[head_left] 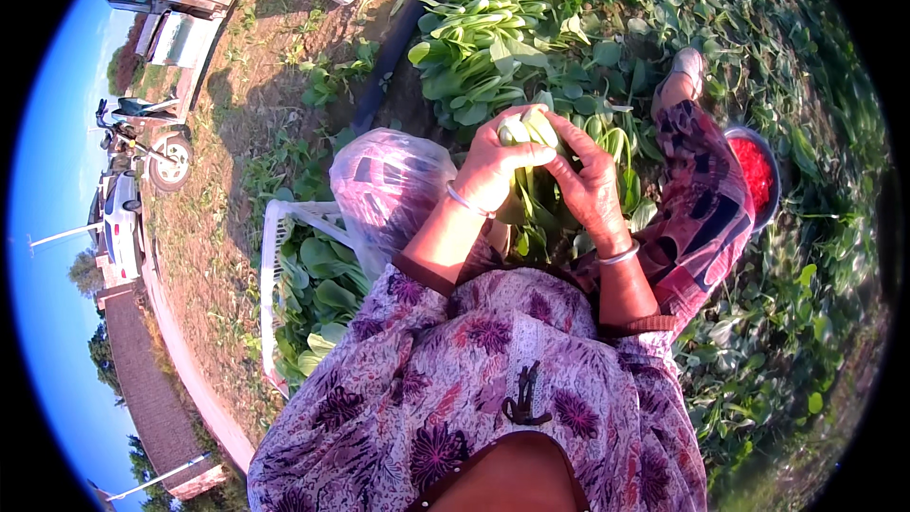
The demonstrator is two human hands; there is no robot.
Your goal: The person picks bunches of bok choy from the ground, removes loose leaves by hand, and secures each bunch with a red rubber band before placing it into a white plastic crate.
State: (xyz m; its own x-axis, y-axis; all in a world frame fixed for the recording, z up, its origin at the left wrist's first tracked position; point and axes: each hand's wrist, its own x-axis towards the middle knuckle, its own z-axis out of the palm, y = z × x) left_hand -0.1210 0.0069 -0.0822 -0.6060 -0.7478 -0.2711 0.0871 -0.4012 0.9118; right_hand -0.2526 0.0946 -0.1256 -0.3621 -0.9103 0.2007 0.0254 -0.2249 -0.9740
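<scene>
The leafy vegetable bunch (527, 133) shows pale green-white stems and dark green leaves. The left hand (493, 166) carries a thin silver-coloured bangle (466, 201); the right hand (590, 185) carries a matching silver-coloured bangle (618, 255). The loose printed garment (474, 389) is lilac-white with dark purple flower motifs and brown cuffs. The patterned trouser leg (706, 213) combines red, black and pink patches. The translucent plastic bag (389, 185) is tinted pink-purple. The white slatted plastic crate (275, 256) contains green leaves. The round bowl (770, 192) has a dark rim and bright red contents. Piled cut greens (483, 38) are mid-green. The bare soil strip (237, 133) is reddish brown.
</scene>
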